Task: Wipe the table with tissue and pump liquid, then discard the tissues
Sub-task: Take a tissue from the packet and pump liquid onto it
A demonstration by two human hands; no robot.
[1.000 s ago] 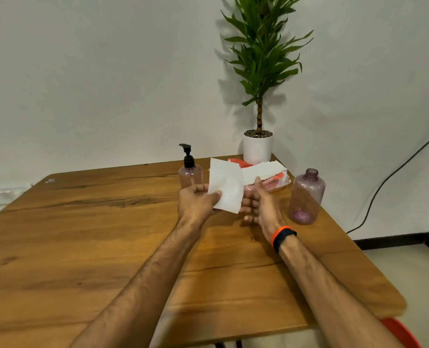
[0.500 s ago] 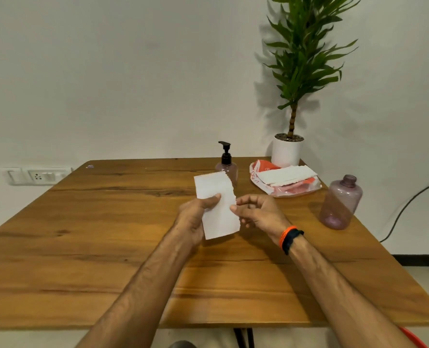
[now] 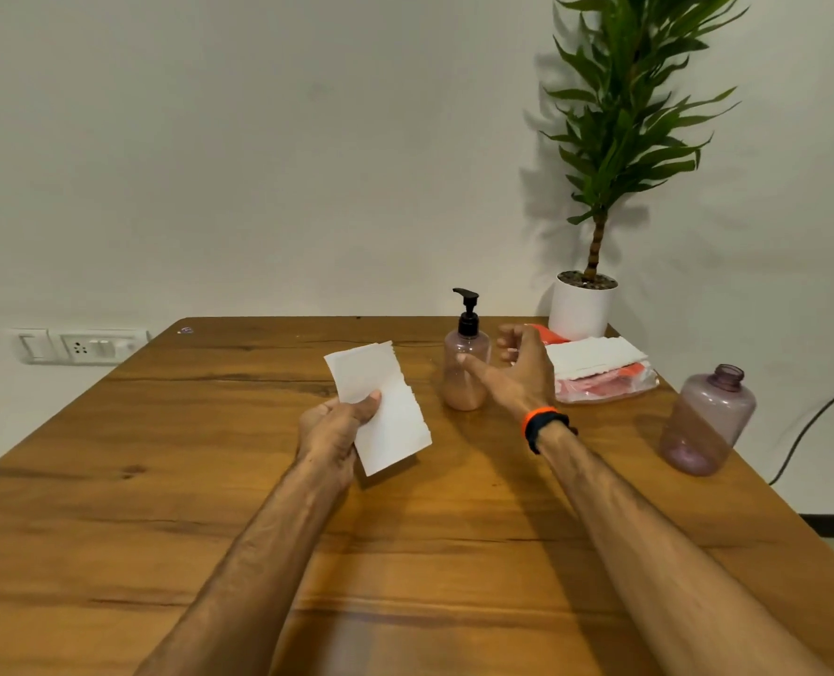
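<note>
My left hand [image 3: 335,429] pinches a white tissue [image 3: 380,407] and holds it upright above the wooden table [image 3: 161,480]. A pink pump bottle [image 3: 466,363] with a black pump head stands at the back middle of the table. My right hand [image 3: 519,368] hovers just right of the bottle, fingers loosely spread and its thumb close to the bottle's side; it holds nothing. Behind that hand lies a pack of white tissues [image 3: 597,356] in a red and clear wrapper.
An uncapped pink bottle [image 3: 705,419] stands near the table's right edge. A potted plant [image 3: 583,304] in a white pot sits at the back right corner. A wall socket [image 3: 81,346] is at the left, and a black cable [image 3: 814,422] hangs at the right.
My right hand has let go of the tissue and moved right and forward to the pump bottle. My left hand alone holds the tissue now. The camera has tilted up slightly.
</note>
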